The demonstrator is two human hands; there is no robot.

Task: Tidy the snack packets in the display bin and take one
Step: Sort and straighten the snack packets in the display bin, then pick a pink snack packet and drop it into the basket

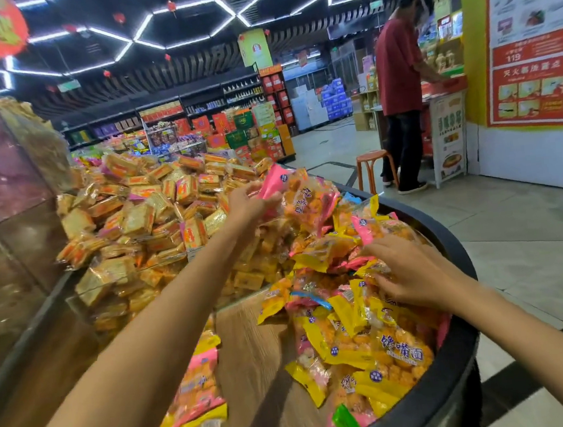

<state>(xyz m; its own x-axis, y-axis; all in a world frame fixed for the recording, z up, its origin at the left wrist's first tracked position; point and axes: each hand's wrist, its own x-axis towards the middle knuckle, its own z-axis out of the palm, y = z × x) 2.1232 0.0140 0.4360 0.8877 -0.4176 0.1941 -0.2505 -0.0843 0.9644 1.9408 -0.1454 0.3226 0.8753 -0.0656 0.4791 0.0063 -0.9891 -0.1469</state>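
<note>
A round display bin with a dark rim holds a heap of snack packets with pink and yellow edges and orange contents. My left hand reaches to the far side of the heap and pinches the top of a pink-edged snack packet, which stands tilted above the pile. My right hand lies on the near right part of the heap with its fingers curled over a yellow-edged packet.
A bare wooden divider panel shows in the bin's middle. A pile of square orange biscuit packs fills the left section. A person in a red shirt stands at a counter far right, beside an orange stool.
</note>
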